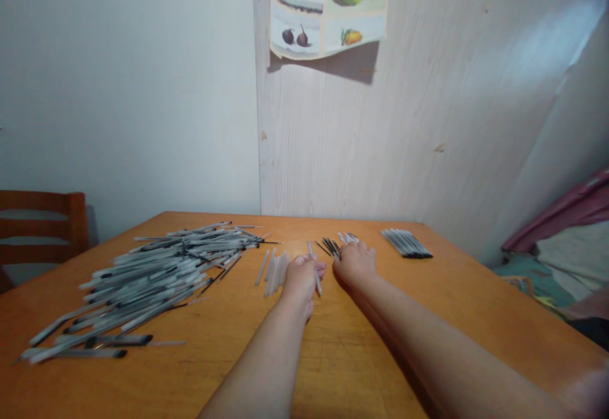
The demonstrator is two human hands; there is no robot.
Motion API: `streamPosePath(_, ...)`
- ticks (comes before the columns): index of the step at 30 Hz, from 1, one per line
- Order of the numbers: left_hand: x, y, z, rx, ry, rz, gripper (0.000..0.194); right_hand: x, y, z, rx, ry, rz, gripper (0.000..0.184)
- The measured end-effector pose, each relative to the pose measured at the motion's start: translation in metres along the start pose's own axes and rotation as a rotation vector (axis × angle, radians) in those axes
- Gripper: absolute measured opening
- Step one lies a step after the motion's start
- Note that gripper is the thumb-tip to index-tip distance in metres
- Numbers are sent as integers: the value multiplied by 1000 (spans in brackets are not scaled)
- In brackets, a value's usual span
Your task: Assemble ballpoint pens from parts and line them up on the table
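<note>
Near the middle of the table, my left hand [301,279] is closed round a slim translucent pen barrel [312,255], which tilts up past the fingers. Several loose clear barrels [275,273] lie just left of that hand. My right hand [354,263] rests low over the table to the right, beside thin black-ended pen refills [329,247]. Small whitish pieces [348,238] show just beyond its fingers. The right fingertips are hidden behind the back of the hand, so what they grip cannot be made out.
A large heap of pens [162,273] with black ends covers the table's left side. At the right, a neat row of pens [406,243] lies side by side. A wooden chair [42,225] stands left, the wall is behind, and cloth [566,260] lies piled at right.
</note>
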State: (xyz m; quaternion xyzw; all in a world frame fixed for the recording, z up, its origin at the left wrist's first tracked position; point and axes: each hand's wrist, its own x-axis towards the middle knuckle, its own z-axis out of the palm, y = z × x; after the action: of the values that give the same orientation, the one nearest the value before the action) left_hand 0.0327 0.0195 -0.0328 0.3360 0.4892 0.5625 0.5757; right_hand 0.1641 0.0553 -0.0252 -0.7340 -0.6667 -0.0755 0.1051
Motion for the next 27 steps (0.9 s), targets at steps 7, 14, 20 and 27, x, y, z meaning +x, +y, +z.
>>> streamPosePath(7,-2,2,0,-4,-1,10,12,-3,-5,-4,19,-2,3,37)
streamPosePath(14,-2,2,-1,-12,-21,23,17,-9,6,-20,200,-5,51,30)
streamPosePath(20,-7,7,1,-79,-161,36,19,-30,23,-19,518,27,-99,22)
streamPosePath(27,-16,14,4,-253,-315,41,13,-50,27,-10,902,-77,-149,11)
